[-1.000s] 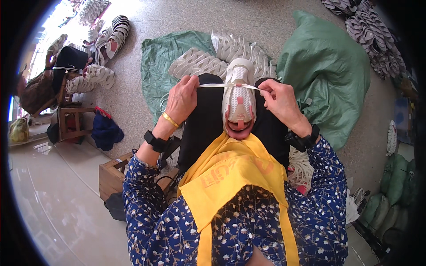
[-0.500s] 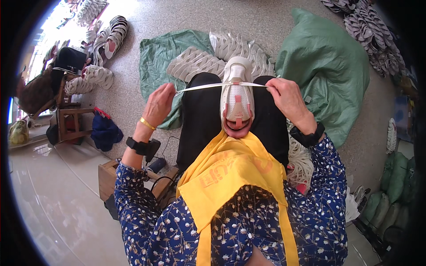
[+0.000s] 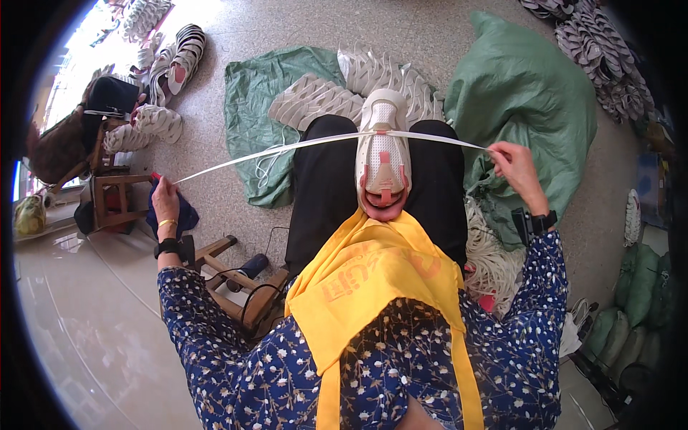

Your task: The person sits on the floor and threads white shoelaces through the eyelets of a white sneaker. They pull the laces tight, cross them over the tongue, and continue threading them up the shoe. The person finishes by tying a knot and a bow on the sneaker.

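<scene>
Between my knees stands a pale shoe upper (image 3: 383, 154) with pink trim, its toe pointing away from me and its heel end at the yellow apron (image 3: 365, 272). A white shoelace (image 3: 276, 149) runs across it through the front eyelets and is stretched out to both sides. Far out on the left, my left hand (image 3: 165, 202) pinches one end of the lace. On the right, my right hand (image 3: 517, 168) grips the other stretch between thumb and fingers, nearer the shoe.
Rows of stacked pale shoe uppers (image 3: 315, 100) lie ahead on a green sheet (image 3: 247, 107). A bulging green sack (image 3: 530, 107) stands at the right. A bundle of white laces (image 3: 491, 258) hangs by my right thigh. Wooden stools (image 3: 251, 283) are at the left.
My hands have moved apart, the left one far out to the left and nearer me, the right one further right. More lace now shows on both sides of the shoe upper.
</scene>
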### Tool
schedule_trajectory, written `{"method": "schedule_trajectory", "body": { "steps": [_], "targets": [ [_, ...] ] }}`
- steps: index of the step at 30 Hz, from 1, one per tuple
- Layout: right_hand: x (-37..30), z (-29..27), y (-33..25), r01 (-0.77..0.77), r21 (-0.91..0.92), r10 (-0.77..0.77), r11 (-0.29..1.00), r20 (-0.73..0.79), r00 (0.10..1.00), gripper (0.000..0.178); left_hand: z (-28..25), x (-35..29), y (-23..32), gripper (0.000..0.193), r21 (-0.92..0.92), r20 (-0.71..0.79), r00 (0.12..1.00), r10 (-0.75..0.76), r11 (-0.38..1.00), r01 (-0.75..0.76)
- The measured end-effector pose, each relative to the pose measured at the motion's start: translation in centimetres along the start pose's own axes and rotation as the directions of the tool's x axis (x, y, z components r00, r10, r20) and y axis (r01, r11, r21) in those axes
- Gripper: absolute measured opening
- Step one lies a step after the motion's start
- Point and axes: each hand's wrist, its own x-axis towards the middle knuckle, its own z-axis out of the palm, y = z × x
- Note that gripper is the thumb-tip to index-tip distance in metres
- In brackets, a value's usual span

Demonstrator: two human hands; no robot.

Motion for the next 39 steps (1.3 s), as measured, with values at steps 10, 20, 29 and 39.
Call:
{"method": "schedule_trajectory", "body": {
  "steps": [10,20,29,39],
  "targets": [
    [-6.0,-7.4,12.6,-0.195,0.070,0.203,0.978,-0.130,0.971,0.016,-3.4,0.8,-6.4,0.008,0.141,-0.096,0.990,-0.105,0.983,0.118],
    [-10.3,-10.5,24.3,-0.364,0.008,0.358,0.931,-0.199,0.912,0.017,-3.9,3.0,-8.8,0.008,0.241,-0.164,0.981,-0.105,0.960,0.144],
    [-12.8,-13.0,26.7,-0.391,-0.007,0.371,0.920,-0.297,0.880,0.018,-4.6,2.5,-7.5,0.009,0.160,-0.175,0.978,-0.114,0.977,0.142],
    [-12.7,-14.0,24.1,-0.580,-0.056,0.525,0.813,-0.360,0.771,0.013,-4.0,2.7,-4.4,0.007,0.093,-0.053,0.996,-0.069,0.993,0.074]
  ]
}}
